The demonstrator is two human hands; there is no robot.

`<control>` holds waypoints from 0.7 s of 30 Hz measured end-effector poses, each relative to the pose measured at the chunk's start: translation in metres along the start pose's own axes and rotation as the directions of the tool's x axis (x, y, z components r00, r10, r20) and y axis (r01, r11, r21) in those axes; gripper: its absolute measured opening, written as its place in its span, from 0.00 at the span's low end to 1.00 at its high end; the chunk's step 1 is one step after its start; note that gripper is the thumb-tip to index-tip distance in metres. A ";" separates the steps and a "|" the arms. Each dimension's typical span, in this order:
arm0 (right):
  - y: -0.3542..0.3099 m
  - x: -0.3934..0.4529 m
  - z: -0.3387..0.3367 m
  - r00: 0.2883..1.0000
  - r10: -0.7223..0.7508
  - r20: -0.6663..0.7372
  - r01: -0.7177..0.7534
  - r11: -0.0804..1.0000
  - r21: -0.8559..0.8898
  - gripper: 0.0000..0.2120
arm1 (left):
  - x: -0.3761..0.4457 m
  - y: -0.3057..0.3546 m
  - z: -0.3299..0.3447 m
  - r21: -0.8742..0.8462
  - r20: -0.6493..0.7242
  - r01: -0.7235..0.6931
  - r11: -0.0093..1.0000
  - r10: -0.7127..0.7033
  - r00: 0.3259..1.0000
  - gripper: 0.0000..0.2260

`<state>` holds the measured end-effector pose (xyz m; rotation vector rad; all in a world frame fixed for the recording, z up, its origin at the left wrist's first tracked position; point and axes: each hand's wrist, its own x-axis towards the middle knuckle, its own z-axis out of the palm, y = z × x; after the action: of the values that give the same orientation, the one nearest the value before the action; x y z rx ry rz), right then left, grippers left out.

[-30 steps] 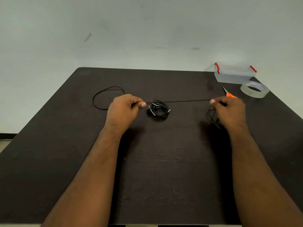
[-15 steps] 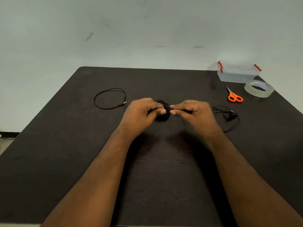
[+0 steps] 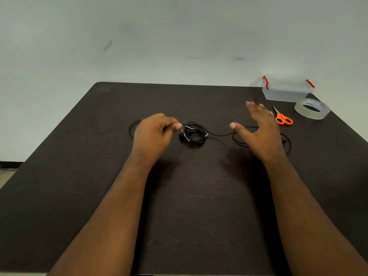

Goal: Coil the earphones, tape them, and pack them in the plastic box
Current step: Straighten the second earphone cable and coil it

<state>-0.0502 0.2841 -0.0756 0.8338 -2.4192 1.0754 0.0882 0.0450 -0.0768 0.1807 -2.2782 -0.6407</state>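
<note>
Two hands over dark table point(image 3: 79, 196), head view only. Left hand point(image 3: 153, 134) curled, thumb and forefinger pinching cord at left edge of coil point(image 3: 194, 134). Right hand point(image 3: 258, 126) released, fingers spread and straight, hovering above loose cord point(image 3: 221, 134), gripping nothing. Coil lying mid-table between hands; more slack looped under right hand and another loop behind left hand. Box point(image 3: 285, 91) lidded at far right corner, tape point(image 3: 311, 108) beside it, scissors point(image 3: 282, 118) just right of right hand. Probably mid-coiling, slack not yet gathered. To do well: keep left pinch firm on bundle, catch slack with right, lay even turns matching existing loops, avoid tugging earbuds out, then hold bundle flat for taping.
</note>
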 end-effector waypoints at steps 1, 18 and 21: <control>-0.010 -0.002 0.004 0.992 -0.125 0.012 0.125 0.992 0.004 0.32 | -0.002 0.007 0.005 -0.001 0.050 -0.032 1.000 0.032 0.998 0.11; -0.005 0.006 -0.008 0.991 0.059 -0.117 -0.010 0.924 0.383 0.07 | 0.003 -0.012 -0.014 -0.079 -0.055 0.006 0.997 -0.011 0.998 0.04; 0.012 0.005 -0.013 0.975 0.142 -0.173 -0.074 0.934 0.349 0.06 | 0.004 -0.017 -0.021 -0.007 -0.095 0.044 0.999 -0.045 0.995 0.04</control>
<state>-0.0606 0.2987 -0.0705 0.6625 -2.1676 1.5731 0.0997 0.0210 -0.0702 0.2544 -2.1864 -0.6475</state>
